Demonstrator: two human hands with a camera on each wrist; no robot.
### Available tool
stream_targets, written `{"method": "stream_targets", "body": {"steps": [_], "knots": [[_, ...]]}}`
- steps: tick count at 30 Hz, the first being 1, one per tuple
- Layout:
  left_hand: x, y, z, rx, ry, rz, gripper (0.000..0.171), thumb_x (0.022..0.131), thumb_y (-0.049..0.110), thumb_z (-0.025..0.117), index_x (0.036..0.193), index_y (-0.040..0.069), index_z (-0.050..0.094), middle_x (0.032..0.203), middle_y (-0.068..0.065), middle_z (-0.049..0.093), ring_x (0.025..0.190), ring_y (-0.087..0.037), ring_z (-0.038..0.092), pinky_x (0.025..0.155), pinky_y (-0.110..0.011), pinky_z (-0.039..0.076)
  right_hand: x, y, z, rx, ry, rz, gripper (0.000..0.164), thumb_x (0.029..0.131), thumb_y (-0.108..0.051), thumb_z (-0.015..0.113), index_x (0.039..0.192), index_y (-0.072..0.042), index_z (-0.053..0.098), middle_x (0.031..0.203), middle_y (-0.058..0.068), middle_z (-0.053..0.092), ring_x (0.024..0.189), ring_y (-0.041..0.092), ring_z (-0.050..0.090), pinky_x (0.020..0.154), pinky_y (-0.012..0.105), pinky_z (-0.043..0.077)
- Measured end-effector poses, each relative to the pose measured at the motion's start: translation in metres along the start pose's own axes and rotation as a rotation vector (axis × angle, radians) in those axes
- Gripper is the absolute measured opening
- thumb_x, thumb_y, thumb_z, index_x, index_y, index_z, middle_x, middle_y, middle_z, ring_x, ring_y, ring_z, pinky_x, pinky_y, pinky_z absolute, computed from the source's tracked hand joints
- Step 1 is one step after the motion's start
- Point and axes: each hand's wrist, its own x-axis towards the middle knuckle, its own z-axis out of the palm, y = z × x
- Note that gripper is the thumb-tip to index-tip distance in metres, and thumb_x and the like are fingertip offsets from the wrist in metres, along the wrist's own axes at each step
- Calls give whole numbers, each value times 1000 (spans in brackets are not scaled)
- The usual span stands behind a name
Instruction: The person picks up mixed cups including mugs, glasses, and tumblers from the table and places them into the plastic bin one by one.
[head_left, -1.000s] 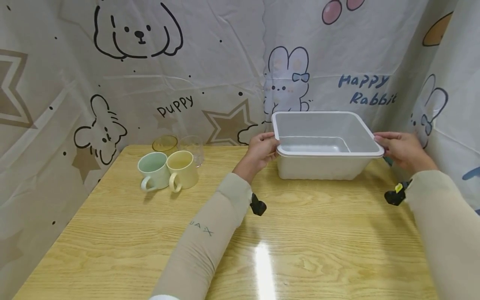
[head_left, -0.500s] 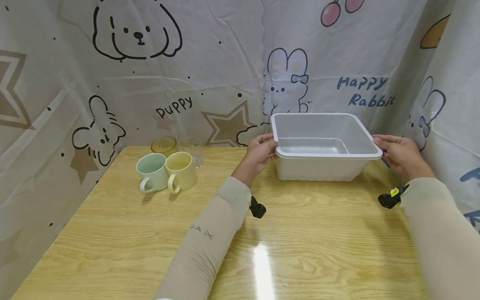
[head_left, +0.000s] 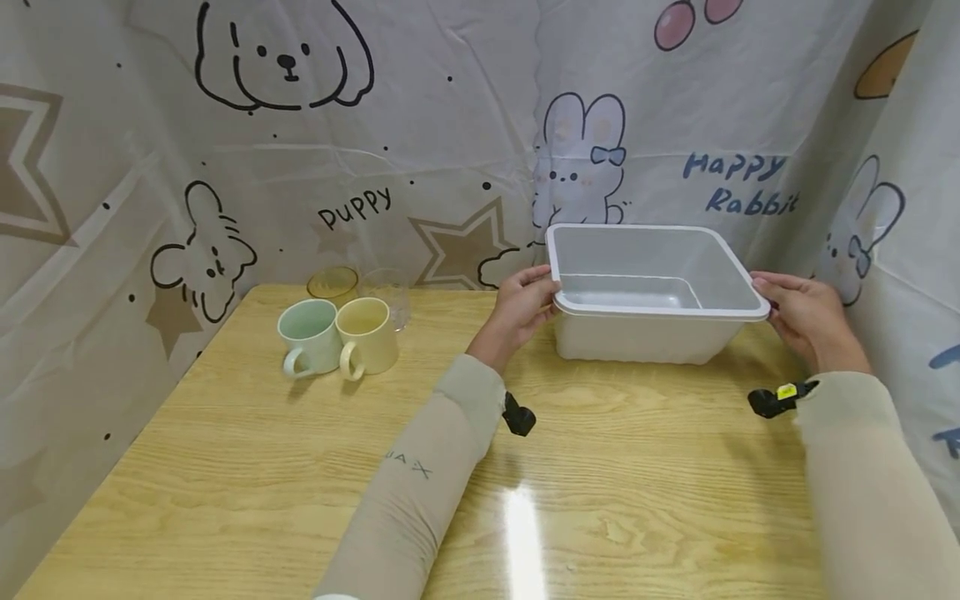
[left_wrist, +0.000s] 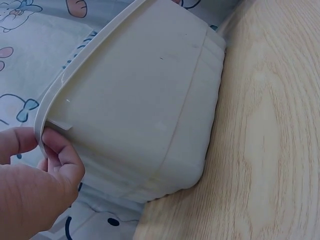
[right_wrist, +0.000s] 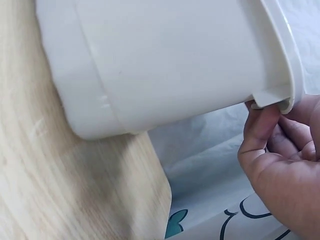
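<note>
A white plastic bin, rectangular with a wide rim, stands at the back right of the table in the head view; the part of its inside that shows holds nothing. My left hand pinches the rim at its left end, and in the left wrist view thumb and finger of that hand close over the lip. At the opposite end, my right hand pinches the rim. The right wrist view has this hand with fingers curled under the lip at a small rib.
Left on the wooden table stand a green mug, a yellow mug, an amber glass and a clear glass, close together. A printed curtain hangs right behind and along both sides.
The right wrist and forearm have shifted slightly left and lower. Both hands keep their grip on the bin, which stays in about the same place; the head view shifts a little.
</note>
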Motion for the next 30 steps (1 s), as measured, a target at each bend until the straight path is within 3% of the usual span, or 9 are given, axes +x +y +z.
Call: {"method": "stream_targets", "body": {"steps": [6,11,18,26,30], "knots": [[2,-1,0,-14,12,3,40,95,-2,65,135,2,60,115,-13,63,88,-21,63,75,-29,54,-1,-1,2,6,7,3,9,94,-32,72,100,-29,77,89,-13,69,75,7,61,60,18,51],[4,-4,1,-30,-7,12,43,95,-4,64,137,0,58,116,-16,63,101,-29,64,74,-28,54,-2,1,2,48,37,19,10,93,-31,73,100,-28,79,89,-14,71,77,5,63,63,17,54],[4,-6,1,-34,1,20,42,95,-3,63,137,0,58,110,-11,62,90,-20,62,73,-26,54,-4,2,4,12,70,11,21,90,-36,74,109,-28,77,91,-16,70,78,5,65,65,16,54],[3,-6,1,-32,-1,30,42,95,-3,63,136,1,59,112,-13,63,96,-26,63,75,-28,54,-5,3,4,51,73,1,15,91,-32,75,105,-26,79,90,-14,71,77,5,65,65,17,55],[2,-5,0,-22,4,27,43,95,-2,64,138,1,58,119,-16,63,102,-29,64,77,-29,55,-6,2,6,-12,90,23,25,90,-37,75,113,-28,77,97,-15,68,82,5,64,66,17,55]]}}
